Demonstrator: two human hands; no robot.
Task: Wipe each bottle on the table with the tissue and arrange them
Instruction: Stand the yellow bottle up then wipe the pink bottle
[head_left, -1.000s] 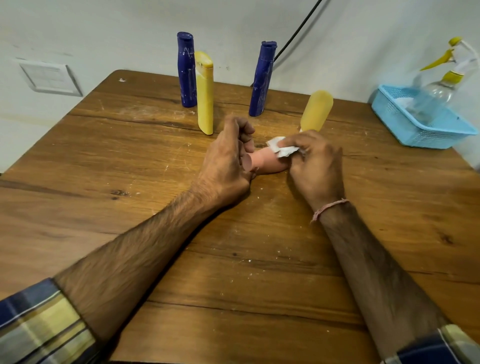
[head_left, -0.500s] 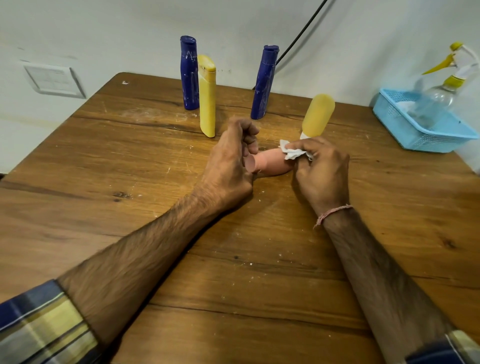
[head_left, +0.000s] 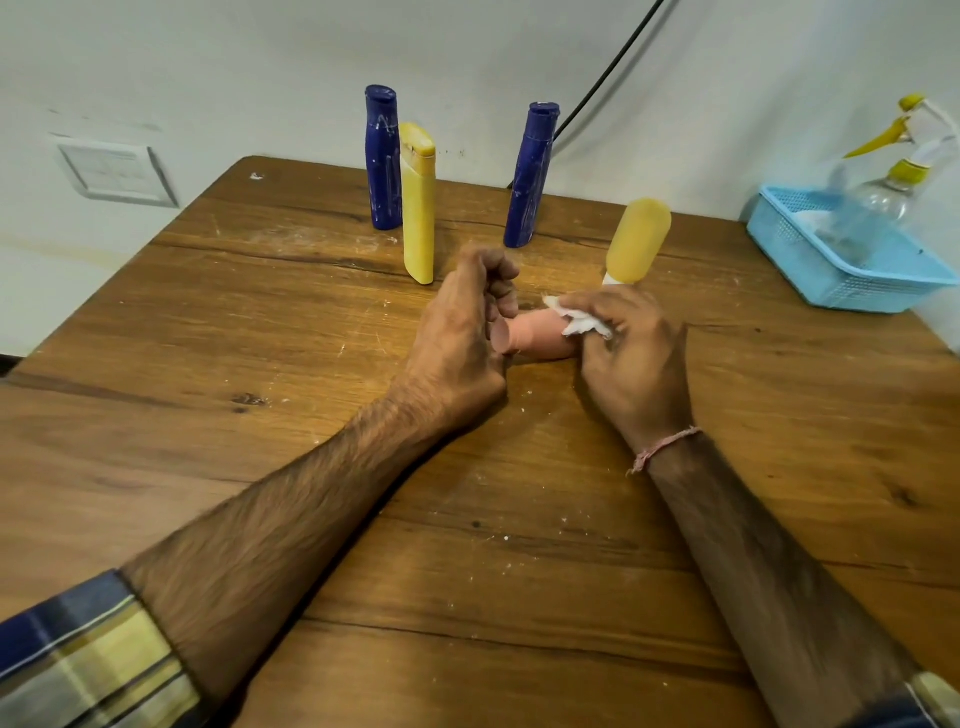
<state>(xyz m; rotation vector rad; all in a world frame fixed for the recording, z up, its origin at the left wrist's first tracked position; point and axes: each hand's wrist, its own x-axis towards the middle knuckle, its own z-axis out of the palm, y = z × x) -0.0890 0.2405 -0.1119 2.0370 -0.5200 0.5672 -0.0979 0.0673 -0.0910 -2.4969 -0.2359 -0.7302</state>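
Five bottles stand or lie on the table (head_left: 260, 322): two blue, two yellow, one pink. From left: first blue bottle (head_left: 383, 156) and flat yellow bottle (head_left: 418, 208), both upright. The left hand (head_left: 457, 332) has its fingers curled round one end of the pink bottle (head_left: 535, 338), which lies flat. The second blue bottle (head_left: 530, 176) stands behind. The right hand (head_left: 634, 358) pinches the tissue (head_left: 582, 319) against the pink bottle and hides its far end. Then the rounded yellow bottle (head_left: 639, 239). One blue basket (head_left: 852, 291) holds a clear, blurred spray bottle (head_left: 878, 202).

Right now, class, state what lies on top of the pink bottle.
A white tissue, pressed onto the pink bottle by the right hand. The left hand grips the other end. The bottle's right end is hidden under hand and tissue.
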